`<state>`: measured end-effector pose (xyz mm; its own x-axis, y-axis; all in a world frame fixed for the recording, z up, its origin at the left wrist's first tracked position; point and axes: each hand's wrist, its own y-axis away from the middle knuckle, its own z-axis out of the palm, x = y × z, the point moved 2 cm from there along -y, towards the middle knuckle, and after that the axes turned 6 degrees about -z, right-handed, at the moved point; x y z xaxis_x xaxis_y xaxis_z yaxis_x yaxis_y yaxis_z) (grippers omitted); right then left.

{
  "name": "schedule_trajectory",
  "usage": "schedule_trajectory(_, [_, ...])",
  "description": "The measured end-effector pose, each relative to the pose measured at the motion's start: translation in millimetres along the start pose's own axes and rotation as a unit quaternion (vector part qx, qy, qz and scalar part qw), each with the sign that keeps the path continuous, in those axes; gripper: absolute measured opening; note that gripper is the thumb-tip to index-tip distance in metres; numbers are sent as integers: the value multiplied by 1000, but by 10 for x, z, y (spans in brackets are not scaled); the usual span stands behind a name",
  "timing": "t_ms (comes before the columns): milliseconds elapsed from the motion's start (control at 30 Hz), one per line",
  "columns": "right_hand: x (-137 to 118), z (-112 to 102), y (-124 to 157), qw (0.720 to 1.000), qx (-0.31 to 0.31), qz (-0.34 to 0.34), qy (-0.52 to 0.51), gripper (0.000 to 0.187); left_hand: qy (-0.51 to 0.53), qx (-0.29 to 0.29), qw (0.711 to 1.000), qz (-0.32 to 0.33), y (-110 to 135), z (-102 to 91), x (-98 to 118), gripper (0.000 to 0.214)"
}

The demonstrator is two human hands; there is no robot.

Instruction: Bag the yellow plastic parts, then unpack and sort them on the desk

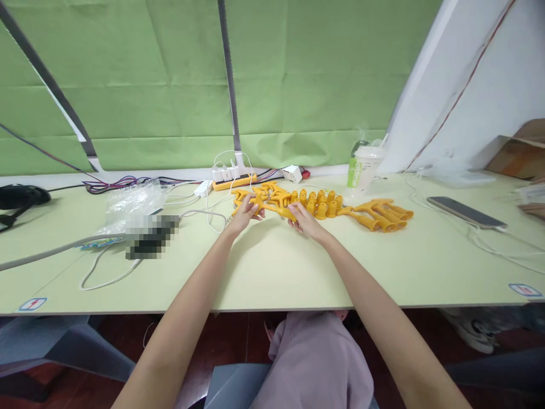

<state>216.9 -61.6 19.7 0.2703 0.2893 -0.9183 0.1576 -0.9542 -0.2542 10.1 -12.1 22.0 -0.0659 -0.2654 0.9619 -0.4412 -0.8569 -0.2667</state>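
My left hand (246, 213) is closed on one end of a long yellow plastic piece (272, 209), fingers pinching it. At its other, thicker end my right hand (305, 221) also grips it, so the piece spans the gap between both hands just above the table. Right behind the hands lies a pile of branched yellow pieces (279, 197), with small metal chains showing at its left side. Rows of yellow cup-like pieces (332, 209) stand beside my right hand. Farther right, several long yellow pieces with flared, hollow ends (381, 215) lie in a bunch.
An orange power strip (234, 182) with white plugs and cables sits at the back. On the right are a lidded drink cup (367, 167), a phone (466, 212) on a cable and a cardboard box (517, 152). A clear plastic bag (134, 204) lies left.
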Motion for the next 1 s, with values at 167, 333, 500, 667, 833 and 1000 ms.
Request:
schedule_trajectory(167, [-111, -29, 38, 993, -73, 29, -84, 37, 9, 39, 999, -4, -31, -46, -20, 42])
schedule_trajectory(333, [-117, -34, 50, 991, -104, 0, -89, 34, 15, 29, 999, 1, -22, -69, -7, 46])
schedule_trajectory(500, [-34, -55, -2, 998, -55, -11, -30, 46, 17, 16, 1000, 4, -7, -86, 20, 46])
schedule_trajectory(667, [-34, -65, 0, 1000, -18, 3, 3, 64, 19, 11, 1000, 7, -10, -55, 23, 47])
schedule_trajectory(833, [-35, -35, 16, 999, -21, 32, 7, 74, 21, 15, 1000, 5, -24, -41, -5, 49])
schedule_trajectory(1000, [30, -34, 0, 998, -20, 63, 1, 80, 18, -1, 1000, 0, -16, -41, -4, 50])
